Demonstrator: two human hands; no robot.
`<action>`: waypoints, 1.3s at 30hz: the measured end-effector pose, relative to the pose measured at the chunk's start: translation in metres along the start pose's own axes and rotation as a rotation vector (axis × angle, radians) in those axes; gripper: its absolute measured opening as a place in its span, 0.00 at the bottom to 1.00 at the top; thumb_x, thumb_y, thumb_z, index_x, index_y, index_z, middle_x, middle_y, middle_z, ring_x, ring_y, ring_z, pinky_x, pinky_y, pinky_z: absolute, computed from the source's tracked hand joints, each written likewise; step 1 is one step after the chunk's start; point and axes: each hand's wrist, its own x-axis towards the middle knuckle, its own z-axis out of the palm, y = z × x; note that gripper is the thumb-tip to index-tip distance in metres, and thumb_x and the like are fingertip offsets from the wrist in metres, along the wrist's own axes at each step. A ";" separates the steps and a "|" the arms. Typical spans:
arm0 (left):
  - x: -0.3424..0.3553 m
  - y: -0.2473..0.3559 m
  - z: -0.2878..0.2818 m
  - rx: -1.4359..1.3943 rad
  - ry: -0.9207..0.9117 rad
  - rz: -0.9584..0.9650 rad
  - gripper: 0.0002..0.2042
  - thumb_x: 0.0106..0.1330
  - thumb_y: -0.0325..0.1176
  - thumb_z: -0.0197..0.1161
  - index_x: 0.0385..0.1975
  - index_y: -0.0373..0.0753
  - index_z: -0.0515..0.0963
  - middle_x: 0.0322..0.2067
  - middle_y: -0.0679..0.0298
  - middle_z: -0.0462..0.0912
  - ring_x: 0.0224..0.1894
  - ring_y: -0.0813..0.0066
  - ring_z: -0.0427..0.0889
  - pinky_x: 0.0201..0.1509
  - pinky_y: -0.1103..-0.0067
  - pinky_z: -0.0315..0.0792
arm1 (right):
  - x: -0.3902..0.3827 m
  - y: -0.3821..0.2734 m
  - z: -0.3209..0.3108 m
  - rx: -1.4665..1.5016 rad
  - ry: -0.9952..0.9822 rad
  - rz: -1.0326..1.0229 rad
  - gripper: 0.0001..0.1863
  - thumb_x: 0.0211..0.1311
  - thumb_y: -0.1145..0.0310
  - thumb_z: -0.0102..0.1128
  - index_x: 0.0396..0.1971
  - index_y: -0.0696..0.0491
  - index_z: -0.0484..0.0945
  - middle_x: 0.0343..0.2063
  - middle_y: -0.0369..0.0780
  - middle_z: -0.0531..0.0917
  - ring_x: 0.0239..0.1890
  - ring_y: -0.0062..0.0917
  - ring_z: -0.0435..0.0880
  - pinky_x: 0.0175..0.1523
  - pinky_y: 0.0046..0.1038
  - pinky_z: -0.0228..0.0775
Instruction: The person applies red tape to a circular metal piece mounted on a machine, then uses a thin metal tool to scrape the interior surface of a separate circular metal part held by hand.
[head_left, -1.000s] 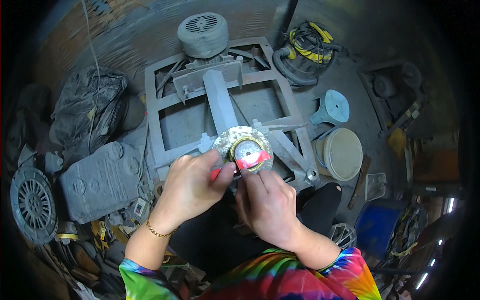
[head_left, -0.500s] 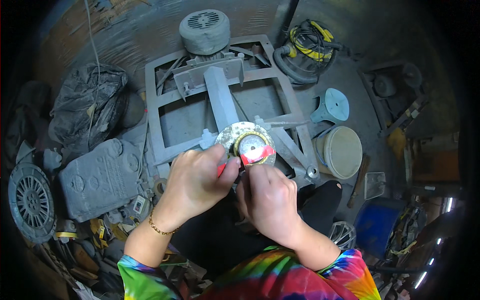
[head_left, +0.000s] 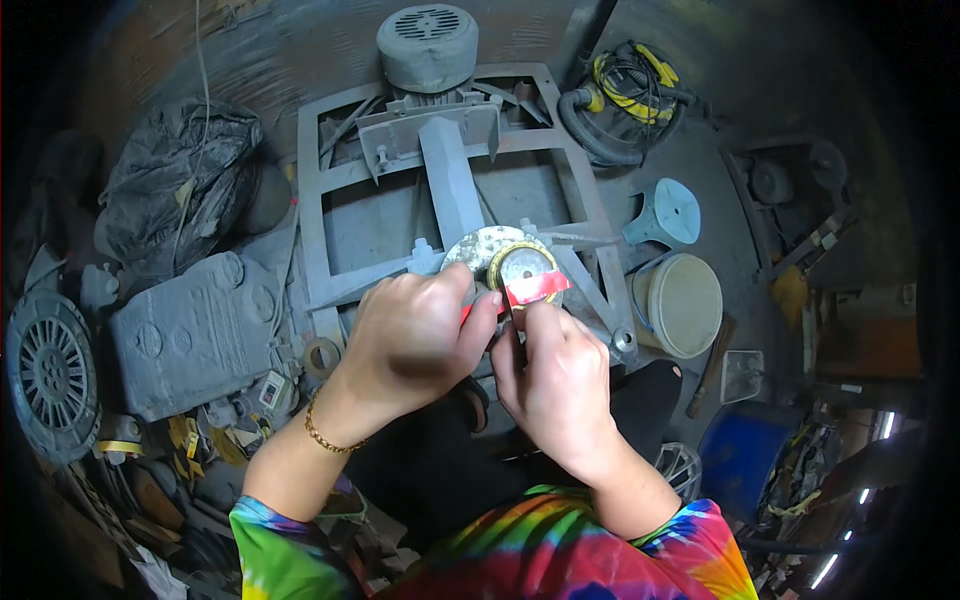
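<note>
1. Dusty floor (head_left: pixel 700 165); metal frame (head_left: pixel 314 235) on it, motor (head_left: pixel 428 50) at far end, disc (head_left: pixel 475 248) at near end.
2. Right hand (head_left: pixel 560 385): thumb and fingers pinching red strip (head_left: pixel 538 288) at its lower edge. Strip sits just beyond the fingertips, overlapping disc in view; contact with disc: cannot tell.
3. Left hand (head_left: pixel 415 320): thumb and forefinger pinching red piece (head_left: pixel 467 313), mostly hidden. Joined to strip: cannot tell.
4. Bucket (head_left: pixel 686 305) right of frame, stool (head_left: pixel 670 212) beyond it.
</note>
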 end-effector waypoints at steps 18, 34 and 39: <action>-0.018 0.000 -0.033 -0.111 0.120 -0.073 0.03 0.61 0.27 0.57 0.29 0.34 0.74 0.19 0.47 0.75 0.23 0.42 0.73 0.32 0.63 0.66 | -0.008 0.005 -0.022 0.291 0.259 0.028 0.26 0.52 0.82 0.63 0.55 0.63 0.75 0.22 0.40 0.77 0.21 0.31 0.75 0.31 0.28 0.71; -0.007 0.039 -0.023 0.243 0.238 0.098 0.05 0.60 0.30 0.65 0.29 0.37 0.77 0.21 0.59 0.80 0.21 0.60 0.75 0.36 0.70 0.60 | 0.053 0.036 -0.047 0.463 -0.057 -0.049 0.06 0.54 0.74 0.67 0.29 0.59 0.80 0.22 0.40 0.75 0.22 0.27 0.77 0.29 0.27 0.68; 0.009 0.027 -0.018 0.229 0.236 -0.050 0.13 0.61 0.34 0.65 0.18 0.38 0.72 0.17 0.56 0.77 0.18 0.55 0.70 0.33 0.69 0.58 | 0.065 0.056 -0.043 0.579 -0.098 0.113 0.08 0.54 0.70 0.65 0.27 0.61 0.83 0.21 0.39 0.76 0.20 0.20 0.74 0.28 0.25 0.65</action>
